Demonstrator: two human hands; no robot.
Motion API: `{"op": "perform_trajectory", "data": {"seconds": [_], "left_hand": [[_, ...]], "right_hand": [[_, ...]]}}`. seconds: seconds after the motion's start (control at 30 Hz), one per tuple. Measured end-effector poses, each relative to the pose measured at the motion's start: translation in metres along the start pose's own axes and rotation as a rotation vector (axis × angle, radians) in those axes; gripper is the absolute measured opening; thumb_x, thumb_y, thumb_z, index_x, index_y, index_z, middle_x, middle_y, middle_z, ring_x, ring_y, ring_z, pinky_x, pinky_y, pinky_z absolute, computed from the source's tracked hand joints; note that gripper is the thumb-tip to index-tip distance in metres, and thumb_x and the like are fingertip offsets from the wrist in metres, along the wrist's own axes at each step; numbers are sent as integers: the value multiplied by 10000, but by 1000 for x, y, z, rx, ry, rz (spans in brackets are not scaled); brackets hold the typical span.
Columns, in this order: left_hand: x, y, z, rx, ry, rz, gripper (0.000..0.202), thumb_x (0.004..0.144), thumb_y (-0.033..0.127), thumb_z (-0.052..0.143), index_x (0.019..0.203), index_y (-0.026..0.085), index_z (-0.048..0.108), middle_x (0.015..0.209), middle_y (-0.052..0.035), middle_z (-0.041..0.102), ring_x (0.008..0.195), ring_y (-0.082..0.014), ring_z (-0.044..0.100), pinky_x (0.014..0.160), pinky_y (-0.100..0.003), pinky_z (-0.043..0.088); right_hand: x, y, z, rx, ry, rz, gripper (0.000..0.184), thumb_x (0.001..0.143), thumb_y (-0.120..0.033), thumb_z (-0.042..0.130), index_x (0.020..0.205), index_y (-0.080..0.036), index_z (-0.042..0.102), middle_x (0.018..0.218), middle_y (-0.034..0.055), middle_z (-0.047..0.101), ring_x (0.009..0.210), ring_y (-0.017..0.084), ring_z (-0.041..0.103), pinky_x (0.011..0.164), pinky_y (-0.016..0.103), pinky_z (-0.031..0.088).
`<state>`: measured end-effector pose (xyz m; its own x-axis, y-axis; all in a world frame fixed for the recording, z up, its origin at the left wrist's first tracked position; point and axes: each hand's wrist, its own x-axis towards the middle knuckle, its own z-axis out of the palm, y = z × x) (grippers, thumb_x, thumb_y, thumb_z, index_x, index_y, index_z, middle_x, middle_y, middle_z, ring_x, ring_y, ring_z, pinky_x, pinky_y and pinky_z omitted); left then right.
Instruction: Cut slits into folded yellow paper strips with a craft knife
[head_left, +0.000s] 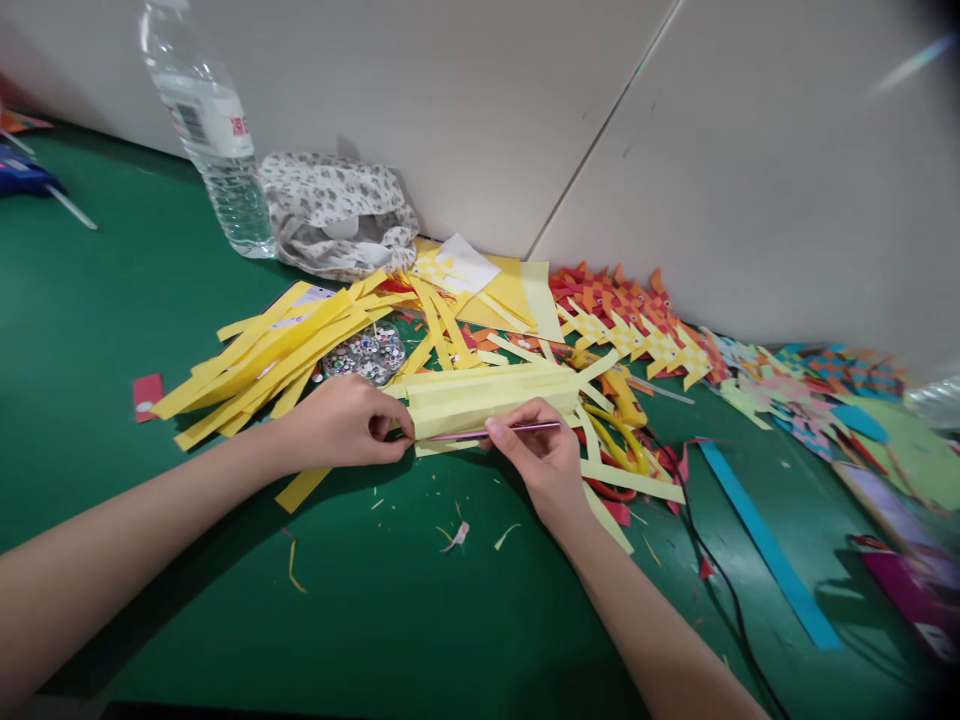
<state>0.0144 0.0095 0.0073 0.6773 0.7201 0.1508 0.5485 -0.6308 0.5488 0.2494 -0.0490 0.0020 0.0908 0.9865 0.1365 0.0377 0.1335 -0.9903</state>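
A folded sheet of pale yellow paper (491, 388) lies on the green table with long creases running across it. At its left end, my left hand (358, 422) is closed, thumb and forefinger pinched at the paper's edge. My right hand (544, 460) grips a slim purple pen-like tool (534, 427); its thin tip points left along the paper's near edge, toward my left fingertips. Whether the tip is a blade or a point I cannot tell. Cut pale yellow strips (637, 481) spread out right of my right hand.
Yellow strips (277, 360) are heaped at left beside a case of small beads (366, 352). Behind stand a water bottle (214, 140) and a patterned cloth pouch (337, 210). Woven paper fish (630, 315) line the wall. A black cable (720, 575) and blue strip (769, 545) lie right.
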Motion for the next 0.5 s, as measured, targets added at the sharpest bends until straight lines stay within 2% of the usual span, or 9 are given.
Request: {"op": "perform_trajectory", "data": {"seconds": [0.27,0.5], "left_hand": [[0,1,-1,6,2,3,142,709,235,609,718,236,751,488,59,596,453,-72,524,491,-190,338],[1,2,0,20,19,3,140,708,249,607,707,238,747,476,60,584,427,-67,490,478,-195,325]], "right_hand": [[-2,-2,1,-24,-7,-23,189,752,-295,786,728,-222,614,685,-21,659,623,141,677,628,265,554],[-3,-5,4,-208,-94,-60,158,742,-286,781,813,-230,650,741,-5,686,701,162,672,669,292,553]]}}
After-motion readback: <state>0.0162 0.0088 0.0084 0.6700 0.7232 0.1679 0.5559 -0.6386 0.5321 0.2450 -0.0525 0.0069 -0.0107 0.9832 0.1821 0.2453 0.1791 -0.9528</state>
